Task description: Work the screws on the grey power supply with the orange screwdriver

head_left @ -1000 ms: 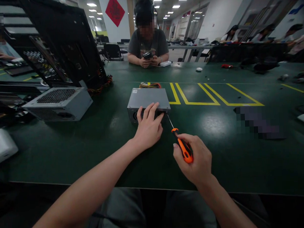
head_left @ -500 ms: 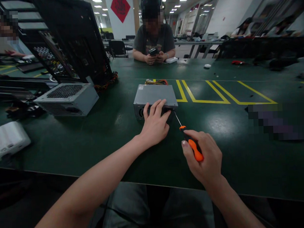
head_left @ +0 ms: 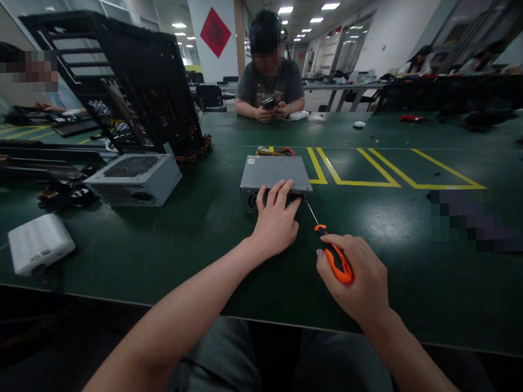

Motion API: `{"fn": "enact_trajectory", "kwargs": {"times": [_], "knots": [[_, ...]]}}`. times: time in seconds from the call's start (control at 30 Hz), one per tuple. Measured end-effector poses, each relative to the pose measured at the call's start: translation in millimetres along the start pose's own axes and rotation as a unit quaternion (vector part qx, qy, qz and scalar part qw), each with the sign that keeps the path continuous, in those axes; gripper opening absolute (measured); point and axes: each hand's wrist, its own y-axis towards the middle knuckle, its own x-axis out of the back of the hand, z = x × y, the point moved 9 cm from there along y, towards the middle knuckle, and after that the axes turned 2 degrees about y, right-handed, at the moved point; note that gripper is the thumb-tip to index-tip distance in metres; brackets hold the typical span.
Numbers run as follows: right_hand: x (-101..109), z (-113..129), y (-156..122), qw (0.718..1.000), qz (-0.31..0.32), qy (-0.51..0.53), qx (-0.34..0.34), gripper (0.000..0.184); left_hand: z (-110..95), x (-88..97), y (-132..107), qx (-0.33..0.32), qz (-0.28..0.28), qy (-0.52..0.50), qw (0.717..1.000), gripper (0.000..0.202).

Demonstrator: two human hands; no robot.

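The right hand [head_left: 354, 281] is nearest, fingers wrapped tight round the orange handle of a screwdriver [head_left: 336, 262], whose thin shaft slants up and left so that its tip meets the near right corner of a grey box [head_left: 274, 171]. The left hand [head_left: 276, 221] lies just left of the shaft, palm on the table [head_left: 203, 238] against the box's near face, fingers spread flat over its top edge and pinching nothing. The box sits flat at mid-table, its vented face toward the person and a bundle of coloured wires [head_left: 273, 151] at its back. The step in hand looks like work on a screw at that corner, though the screw itself is too small to see. The next turn would call for the tip to sit square in the head and for the left hand to press down so that the box does not slide. Left of this lie a white pack [head_left: 40, 242], then a second grey unit [head_left: 134, 178] with a grille on top, and behind it an open black case [head_left: 124, 80]. Yellow lines [head_left: 355, 182] run to the right. Across the table a seated person [head_left: 269, 81] holds a small dark device [head_left: 269, 102] in both hands.
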Motion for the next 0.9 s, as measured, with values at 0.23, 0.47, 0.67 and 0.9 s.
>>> {"fn": "enact_trajectory", "kwargs": {"times": [0.23,0.47,0.67,0.9], "knots": [[1,-2,0,1.0,-0.006,0.002,-0.009,0.016,0,0.3,0,-0.003,0.005,-0.003,1.0,0.043],[1,1,0,1.0,-0.017,-0.014,0.003,0.017,0,-0.3,0,-0.008,0.002,0.001,1.0,0.045],[2,1,1,1.0,-0.016,-0.016,-0.006,0.015,-1,3.2,-1,-0.013,0.0,-0.002,1.0,0.045],[2,2,1,1.0,-0.012,-0.011,-0.005,0.015,2,9.2,-1,-0.013,-0.014,-0.027,0.999,0.04]]}}
